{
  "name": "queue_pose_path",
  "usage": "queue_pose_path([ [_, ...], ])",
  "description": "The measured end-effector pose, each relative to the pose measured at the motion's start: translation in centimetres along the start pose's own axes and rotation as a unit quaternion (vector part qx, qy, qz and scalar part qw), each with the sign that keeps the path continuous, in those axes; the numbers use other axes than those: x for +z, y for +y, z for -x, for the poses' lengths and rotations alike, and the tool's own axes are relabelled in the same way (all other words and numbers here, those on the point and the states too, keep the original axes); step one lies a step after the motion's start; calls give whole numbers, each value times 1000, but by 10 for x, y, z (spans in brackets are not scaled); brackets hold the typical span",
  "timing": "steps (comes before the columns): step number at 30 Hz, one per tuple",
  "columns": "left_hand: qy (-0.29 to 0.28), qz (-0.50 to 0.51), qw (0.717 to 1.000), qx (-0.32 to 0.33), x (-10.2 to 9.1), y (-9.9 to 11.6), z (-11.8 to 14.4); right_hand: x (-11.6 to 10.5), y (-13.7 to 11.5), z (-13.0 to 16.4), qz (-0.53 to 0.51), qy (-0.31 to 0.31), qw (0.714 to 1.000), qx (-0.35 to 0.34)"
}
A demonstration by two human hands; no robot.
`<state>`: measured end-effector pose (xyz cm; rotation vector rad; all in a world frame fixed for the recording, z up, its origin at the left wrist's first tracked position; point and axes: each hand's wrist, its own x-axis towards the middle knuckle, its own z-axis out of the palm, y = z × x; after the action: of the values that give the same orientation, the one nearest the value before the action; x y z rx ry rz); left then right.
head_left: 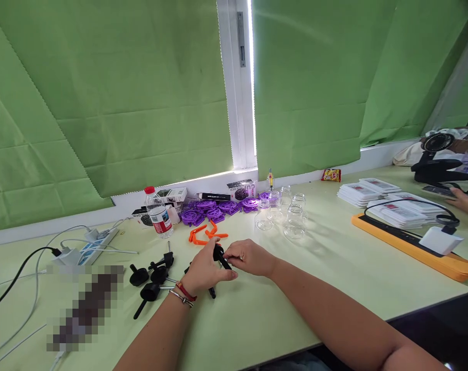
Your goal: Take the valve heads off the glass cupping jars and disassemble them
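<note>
Both of my hands meet over the pale green table (257,309) on one small black plastic part (220,256). My left hand (205,270) grips its lower end, with bracelets on the wrist. Fingertips of my right hand (249,256) pinch its upper end, a ring on one finger. Left of my hands lie several black knob-and-stem parts (151,281). Just beyond my hands lie orange clips (205,234). Purple disc parts (214,208) are piled farther back, beside several clear glass jars (294,221).
A water bottle (159,214) and small boxes (172,196) stand by the window sill. A power strip (97,242) with cables lies at the left. White packets (373,193) and an orange tray (431,252) sit right, where another person's hand (466,201) rests near a desk fan (435,154).
</note>
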<state>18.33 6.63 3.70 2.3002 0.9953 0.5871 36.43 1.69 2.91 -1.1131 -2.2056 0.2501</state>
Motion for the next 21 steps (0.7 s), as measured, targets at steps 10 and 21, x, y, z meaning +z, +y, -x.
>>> queue_pose_path([
  [10, -14, 7, 1000, -2, -1, 0, 0, 0, 4, 1, 89, -3, 996, -25],
  [21, -50, 25, 998, 4, -5, 2, 1, -3, 4, 3, 75, -29, 996, -33],
])
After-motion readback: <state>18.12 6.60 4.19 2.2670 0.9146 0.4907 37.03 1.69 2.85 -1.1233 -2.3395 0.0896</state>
